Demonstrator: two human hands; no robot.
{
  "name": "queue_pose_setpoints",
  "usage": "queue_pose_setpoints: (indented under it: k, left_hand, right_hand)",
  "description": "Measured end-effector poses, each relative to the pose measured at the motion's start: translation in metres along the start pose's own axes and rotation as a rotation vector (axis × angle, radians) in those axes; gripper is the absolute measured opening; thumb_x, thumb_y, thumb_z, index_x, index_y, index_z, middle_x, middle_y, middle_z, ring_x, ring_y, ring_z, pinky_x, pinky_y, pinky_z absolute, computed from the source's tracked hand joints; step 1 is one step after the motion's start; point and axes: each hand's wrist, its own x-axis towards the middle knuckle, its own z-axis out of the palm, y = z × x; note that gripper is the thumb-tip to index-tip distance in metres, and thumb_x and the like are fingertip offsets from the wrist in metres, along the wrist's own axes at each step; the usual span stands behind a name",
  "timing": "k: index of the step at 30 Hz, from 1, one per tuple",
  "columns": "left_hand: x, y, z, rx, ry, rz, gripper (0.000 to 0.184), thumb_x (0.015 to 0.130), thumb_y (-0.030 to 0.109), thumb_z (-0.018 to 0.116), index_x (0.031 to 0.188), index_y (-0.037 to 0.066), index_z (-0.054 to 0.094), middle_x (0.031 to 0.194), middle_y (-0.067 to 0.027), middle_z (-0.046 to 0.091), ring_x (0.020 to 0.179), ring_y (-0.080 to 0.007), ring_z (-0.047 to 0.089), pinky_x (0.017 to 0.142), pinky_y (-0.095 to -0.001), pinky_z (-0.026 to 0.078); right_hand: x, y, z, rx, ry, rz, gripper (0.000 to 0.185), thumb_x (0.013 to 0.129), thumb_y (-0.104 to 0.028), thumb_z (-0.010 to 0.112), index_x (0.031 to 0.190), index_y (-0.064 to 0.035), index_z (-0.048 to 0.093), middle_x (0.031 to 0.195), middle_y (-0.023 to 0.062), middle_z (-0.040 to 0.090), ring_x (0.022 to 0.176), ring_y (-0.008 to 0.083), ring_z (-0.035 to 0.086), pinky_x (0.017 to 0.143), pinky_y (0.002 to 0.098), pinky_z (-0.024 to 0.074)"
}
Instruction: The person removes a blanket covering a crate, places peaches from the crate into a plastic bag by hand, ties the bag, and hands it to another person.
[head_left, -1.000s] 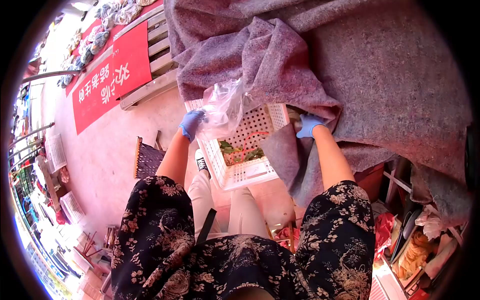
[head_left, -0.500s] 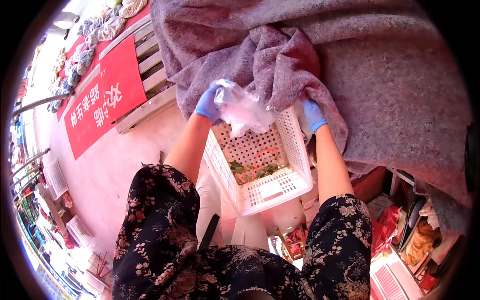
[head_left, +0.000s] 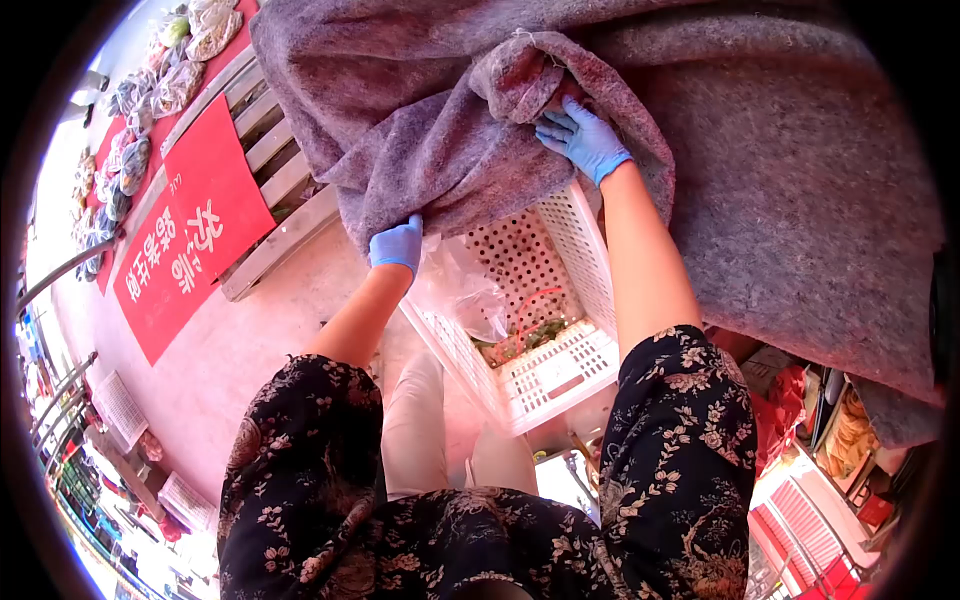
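My left hand (head_left: 398, 246), in a blue glove, is closed on the edge of a thick grey-purple blanket (head_left: 450, 150). A clear plastic bag (head_left: 455, 290) hangs just beside those fingers, over the left side of a white perforated plastic crate (head_left: 555, 385); whether the hand also grips it I cannot tell. My right hand (head_left: 588, 142), gloved in blue too, lies with fingers spread against a bunched fold of the blanket, above the crate's far right corner. Some green leaves (head_left: 545, 333) and a thin red strip (head_left: 538, 297) are inside the crate.
Left of the blanket is a wooden slatted pallet (head_left: 262, 130) with a red sign (head_left: 195, 225) in white characters. Bagged goods (head_left: 180, 85) lie on red cloth beyond it. A pink crate (head_left: 800, 520) and assorted items sit at lower right.
My left hand has moved down and left from holding up the plastic bag to the blanket's edge. My right hand has risen from beside the crate onto the blanket fold. The bag hangs lower.
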Motion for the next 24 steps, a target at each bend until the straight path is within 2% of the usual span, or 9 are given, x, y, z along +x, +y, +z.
queue_pose_setpoints:
  k: [3,7,10,13,17,19,21,22,24]
  left_hand:
    - [0.004,-0.012,-0.051,-0.118,0.065,0.02,0.026,0.08,0.013,0.042,0.099,0.013,0.059,0.088,-0.0185,0.061,0.082,-0.0344,0.06,0.072,-0.0421,0.048]
    - [0.064,-0.089,-0.136,-0.7,0.644,-0.076,0.024,0.077,0.021,0.049,0.098,0.021,0.061,0.089,-0.0165,0.061,0.085,-0.0334,0.059,0.071,-0.0399,0.047]
    - [0.077,-0.103,-0.179,-0.373,0.529,-0.323,0.039,0.076,0.023,0.052,0.115,0.021,0.05,0.095,-0.0175,0.06,0.088,-0.0327,0.059,0.074,-0.0398,0.047]
    - [0.079,-0.117,-0.153,-0.246,0.324,-0.385,0.069,0.074,0.028,0.059,0.134,0.02,0.025,0.105,-0.0186,0.058,0.094,-0.033,0.058,0.078,-0.0414,0.046]
    - [0.006,-0.114,-0.072,-0.483,0.329,-0.314,0.071,0.073,0.034,0.062,0.133,0.016,0.029,0.106,-0.018,0.058,0.097,-0.0338,0.056,0.081,-0.0388,0.045]
    - [-0.017,-0.135,0.027,-0.703,0.441,-0.282,0.067,0.073,0.04,0.063,0.127,0.008,0.04,0.106,-0.019,0.058,0.097,-0.0317,0.057,0.082,-0.0353,0.044]
    - [-0.068,-0.117,0.068,-0.916,0.347,-0.352,0.059,0.077,0.038,0.063,0.118,-0.001,0.047,0.095,-0.0117,0.062,0.08,-0.0145,0.058,0.071,-0.0268,0.046]
    - [-0.094,-0.103,0.073,-0.946,0.27,-0.367,0.057,0.077,0.038,0.063,0.116,-0.001,0.049,0.095,-0.0102,0.061,0.078,-0.0132,0.057,0.071,-0.0261,0.046]
    - [-0.122,-0.096,0.104,-1.003,0.232,-0.366,0.056,0.076,0.04,0.064,0.113,-0.001,0.052,0.092,-0.0079,0.061,0.077,-0.0127,0.056,0.069,-0.0258,0.046]
  right_hand:
    - [-0.028,-0.001,-0.032,-0.131,0.027,0.116,0.044,0.085,-0.037,0.052,0.116,-0.0069,0.045,0.105,0.0132,0.057,0.091,0.0283,0.057,0.084,0.0392,0.0433]
    - [-0.049,0.015,-0.052,-0.175,0.063,0.082,0.04,0.086,-0.034,0.05,0.112,-0.0026,0.048,0.107,0.016,0.055,0.097,0.0261,0.055,0.083,0.035,0.0453]
    - [-0.078,0.046,-0.037,-0.231,0.055,0.016,0.042,0.085,-0.033,0.054,0.113,-0.0018,0.049,0.105,0.0121,0.057,0.09,0.0212,0.057,0.078,0.0304,0.0469]
    - [-0.117,0.12,-0.009,-0.461,0.03,0.009,0.055,0.08,-0.034,0.061,0.12,0.0007,0.045,0.108,0.0141,0.056,0.094,0.0189,0.057,0.08,0.03,0.0462]
    - [-0.186,0.259,0.015,-1.216,-0.18,0.22,0.09,0.062,-0.052,0.068,0.126,0.0017,0.034,0.116,0.0248,0.049,0.108,0.0325,0.05,0.09,0.0371,0.0407]
    - [-0.218,0.331,0.011,-1.352,-0.303,0.325,0.089,0.061,-0.051,0.068,0.126,0.0005,0.033,0.116,0.0255,0.049,0.106,0.0337,0.051,0.09,0.0389,0.0404]
    - [-0.251,0.336,0.034,-1.476,-0.264,0.584,0.074,0.069,-0.038,0.062,0.125,0.0011,0.033,0.114,0.0257,0.05,0.104,0.0327,0.052,0.089,0.0396,0.0405]
    - [-0.256,0.366,0.027,-1.442,-0.144,0.534,0.053,0.074,-0.024,0.051,0.119,0.0011,0.04,0.107,0.0238,0.054,0.099,0.0329,0.055,0.085,0.0402,0.0429]
    - [-0.265,0.392,0.022,-1.43,-0.037,0.407,0.044,0.075,-0.018,0.046,0.115,0.0001,0.043,0.102,0.0221,0.057,0.095,0.0336,0.057,0.082,0.0405,0.0447]
